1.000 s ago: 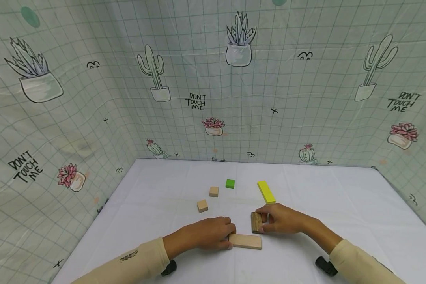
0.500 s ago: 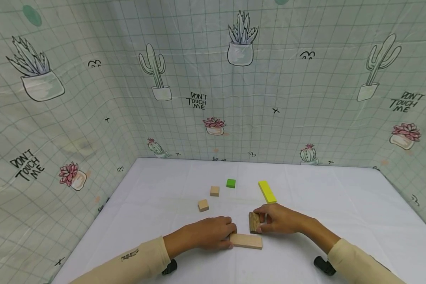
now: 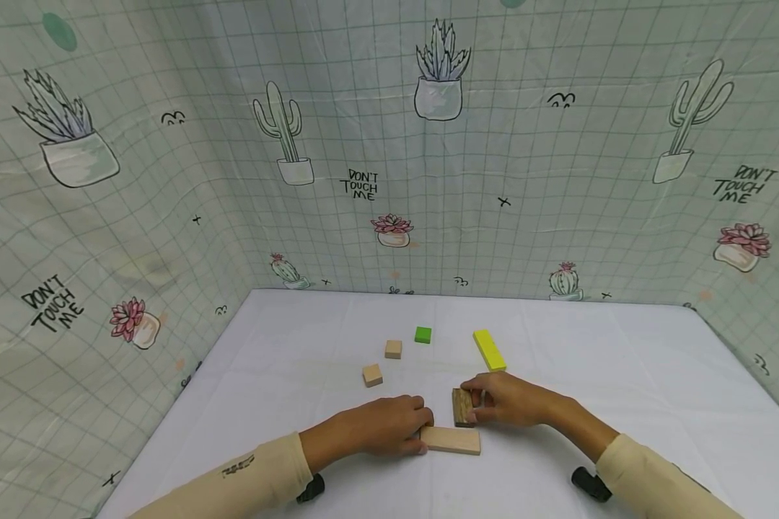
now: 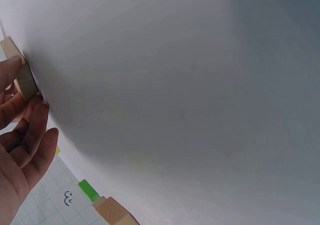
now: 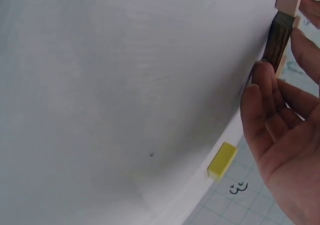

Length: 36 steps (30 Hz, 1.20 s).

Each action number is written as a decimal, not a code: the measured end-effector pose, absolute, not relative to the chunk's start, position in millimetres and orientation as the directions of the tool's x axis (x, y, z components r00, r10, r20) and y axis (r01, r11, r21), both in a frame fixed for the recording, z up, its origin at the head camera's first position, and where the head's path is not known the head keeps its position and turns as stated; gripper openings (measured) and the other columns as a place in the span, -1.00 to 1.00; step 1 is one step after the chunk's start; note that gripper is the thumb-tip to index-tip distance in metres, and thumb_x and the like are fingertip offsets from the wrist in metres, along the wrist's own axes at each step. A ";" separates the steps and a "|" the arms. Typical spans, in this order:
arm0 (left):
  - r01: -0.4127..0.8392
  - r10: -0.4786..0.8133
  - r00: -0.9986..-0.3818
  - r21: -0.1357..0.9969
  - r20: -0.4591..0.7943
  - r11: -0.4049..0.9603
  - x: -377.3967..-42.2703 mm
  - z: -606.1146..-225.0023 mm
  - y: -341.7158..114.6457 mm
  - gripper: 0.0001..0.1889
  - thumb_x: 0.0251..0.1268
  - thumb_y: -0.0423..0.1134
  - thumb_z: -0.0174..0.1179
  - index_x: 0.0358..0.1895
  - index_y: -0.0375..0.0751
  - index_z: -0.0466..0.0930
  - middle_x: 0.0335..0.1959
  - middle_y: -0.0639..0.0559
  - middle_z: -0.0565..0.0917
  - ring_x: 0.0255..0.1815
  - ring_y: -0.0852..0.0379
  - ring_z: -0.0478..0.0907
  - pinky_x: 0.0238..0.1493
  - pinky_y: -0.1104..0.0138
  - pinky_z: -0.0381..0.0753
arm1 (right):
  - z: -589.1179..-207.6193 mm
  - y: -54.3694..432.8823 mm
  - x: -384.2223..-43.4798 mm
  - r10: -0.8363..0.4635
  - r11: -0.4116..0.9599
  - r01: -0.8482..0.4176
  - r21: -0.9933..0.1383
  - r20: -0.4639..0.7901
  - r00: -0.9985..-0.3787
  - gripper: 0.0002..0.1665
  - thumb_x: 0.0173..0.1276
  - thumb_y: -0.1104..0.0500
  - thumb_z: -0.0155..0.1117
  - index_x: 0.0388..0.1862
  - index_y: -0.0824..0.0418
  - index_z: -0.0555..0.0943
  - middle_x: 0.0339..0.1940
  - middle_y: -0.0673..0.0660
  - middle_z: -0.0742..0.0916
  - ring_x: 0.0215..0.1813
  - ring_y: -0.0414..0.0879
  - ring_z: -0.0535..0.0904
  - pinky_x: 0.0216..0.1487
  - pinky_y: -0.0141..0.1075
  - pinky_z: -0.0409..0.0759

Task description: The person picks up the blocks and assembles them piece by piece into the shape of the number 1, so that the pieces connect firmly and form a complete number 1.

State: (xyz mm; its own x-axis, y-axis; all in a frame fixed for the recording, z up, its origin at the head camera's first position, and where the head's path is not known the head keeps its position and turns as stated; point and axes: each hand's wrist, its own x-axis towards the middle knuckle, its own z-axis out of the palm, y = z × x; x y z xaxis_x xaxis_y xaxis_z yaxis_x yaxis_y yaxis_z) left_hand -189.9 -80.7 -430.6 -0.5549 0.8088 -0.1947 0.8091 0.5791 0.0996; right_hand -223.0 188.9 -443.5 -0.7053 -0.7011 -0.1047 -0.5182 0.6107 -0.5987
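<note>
My left hand (image 3: 396, 427) grips the left end of a flat, pale wooden block (image 3: 453, 440) lying crosswise on the table. Thumb and fingers sit on either side of that block in the left wrist view (image 4: 26, 82). Just behind it, a dark brown, grained wooden block (image 3: 461, 409) points away from me, its near end close to the pale block's back edge. My right hand (image 3: 513, 400) pinches this dark block from the right, its fingertips at the far end and thumb near the close end. The right wrist view shows the dark block (image 5: 278, 41) beside the pale one.
Two small pale wooden cubes (image 3: 373, 375) and a green cube (image 3: 423, 335) stand farther back. A yellow block (image 3: 490, 350) lies behind my right hand. White cloth covers the table (image 3: 298, 339); a patterned curtain (image 3: 467, 166) hangs at its far edge.
My right hand has slid the dark block a little to the left, behind the pale block. The left hand keeps its grip on the pale block, which stays in place.
</note>
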 end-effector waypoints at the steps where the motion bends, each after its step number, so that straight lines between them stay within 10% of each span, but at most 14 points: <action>1: 0.809 0.809 -0.554 0.101 -0.194 0.579 -190.2 -430.9 -80.7 -0.62 0.43 0.08 0.21 0.13 -0.04 0.57 -0.14 0.21 0.57 -0.27 0.41 0.35 -0.19 0.55 0.45 | -443.3 188.7 -223.1 -0.702 0.611 -0.518 -0.598 -0.106 -0.705 -0.34 0.40 -0.04 0.35 0.27 0.40 0.53 -0.22 -0.11 0.63 -0.28 -0.34 0.47 -0.24 -0.42 0.51; 36: 0.816 0.818 -0.547 0.103 -0.181 0.569 -190.7 -431.9 -82.6 -0.63 0.42 0.08 0.21 0.12 -0.03 0.57 -0.19 0.23 0.54 -0.31 0.41 0.33 -0.25 0.55 0.41 | -442.3 177.1 -220.4 -0.694 0.609 -0.478 -0.632 -0.134 -0.707 -0.37 0.43 0.04 0.33 0.28 0.46 0.50 -0.26 -0.09 0.63 -0.29 -0.33 0.47 -0.26 -0.42 0.50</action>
